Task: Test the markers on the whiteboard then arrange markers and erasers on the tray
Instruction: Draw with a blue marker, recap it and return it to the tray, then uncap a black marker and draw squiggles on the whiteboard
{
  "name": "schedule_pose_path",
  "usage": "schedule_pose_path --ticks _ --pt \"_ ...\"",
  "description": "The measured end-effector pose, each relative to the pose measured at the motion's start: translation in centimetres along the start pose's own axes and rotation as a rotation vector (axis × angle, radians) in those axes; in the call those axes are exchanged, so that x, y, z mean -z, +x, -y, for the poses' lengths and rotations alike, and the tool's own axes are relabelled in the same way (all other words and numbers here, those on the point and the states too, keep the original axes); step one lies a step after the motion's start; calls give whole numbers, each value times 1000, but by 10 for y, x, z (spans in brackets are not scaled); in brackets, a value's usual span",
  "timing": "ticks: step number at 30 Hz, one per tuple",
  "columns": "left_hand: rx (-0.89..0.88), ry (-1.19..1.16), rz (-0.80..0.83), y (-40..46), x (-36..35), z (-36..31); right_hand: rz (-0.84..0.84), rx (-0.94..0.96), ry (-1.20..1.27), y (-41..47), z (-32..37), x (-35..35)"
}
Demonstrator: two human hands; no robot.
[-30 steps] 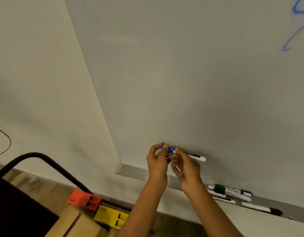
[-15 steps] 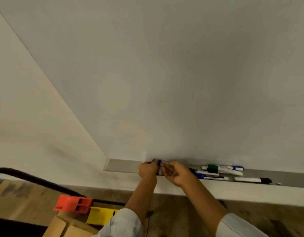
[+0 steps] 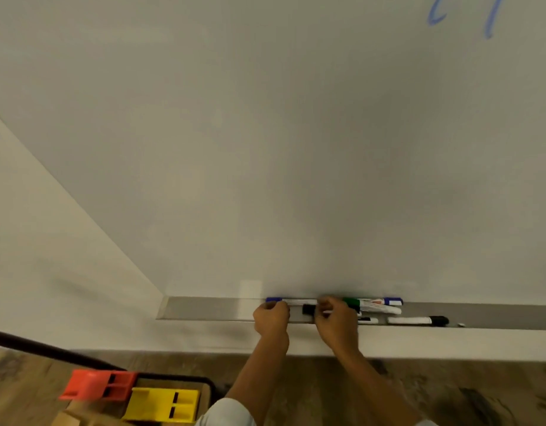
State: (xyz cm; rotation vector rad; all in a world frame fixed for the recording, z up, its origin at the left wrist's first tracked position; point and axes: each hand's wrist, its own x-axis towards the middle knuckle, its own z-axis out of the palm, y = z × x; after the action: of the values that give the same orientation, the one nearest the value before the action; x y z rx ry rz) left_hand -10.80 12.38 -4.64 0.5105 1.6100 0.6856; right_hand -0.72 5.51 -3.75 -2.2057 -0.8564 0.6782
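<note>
Both hands rest at the grey marker tray under the whiteboard: the left hand has its grip curled closed at the capped end of a blue-capped marker lying along the tray's back edge, and the right hand pinches its other end. A black-capped marker lies between the hands. Right of them sit a green-capped marker and another black-capped marker. Blue strokes mark the board's upper right.
</note>
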Motion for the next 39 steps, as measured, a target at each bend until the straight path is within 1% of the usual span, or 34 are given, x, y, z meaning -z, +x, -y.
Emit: schedule_pose_path --ticks 1,2,6,9,11,14,19,22,27,29,32,35,39 --pt "0 5 5 -3 -4 2 -45 104 -128 1 -13 7" --pt "2 9 7 -6 -7 4 -57 167 -228 3 -22 13" --pt "12 20 -2 -12 -17 14 48 339 -535 12 -32 32" --pt "17 52 -13 -18 -24 18 148 408 -689 19 -33 38" --pt "7 87 -2 -21 -28 22 191 406 -778 21 -34 43" --pt "-14 155 82 -27 -37 25 211 449 -903 26 -38 58" --pt "-90 318 199 -36 -54 21 233 545 -997 40 -49 77" --pt "-94 395 239 -42 -63 20 229 587 -1031 41 -53 84" --pt "-92 384 275 -56 -67 20 155 692 -1096 47 -70 88" --pt "-109 379 283 -58 -66 22 87 745 -1062 51 -78 91" --pt "-165 388 281 -63 -68 25 34 817 -1044 54 -84 101" --pt "-233 314 278 -72 -72 23 8 885 -1019 57 -91 107" --pt "-324 163 338 -90 -79 16 -50 925 -872 48 -82 118"
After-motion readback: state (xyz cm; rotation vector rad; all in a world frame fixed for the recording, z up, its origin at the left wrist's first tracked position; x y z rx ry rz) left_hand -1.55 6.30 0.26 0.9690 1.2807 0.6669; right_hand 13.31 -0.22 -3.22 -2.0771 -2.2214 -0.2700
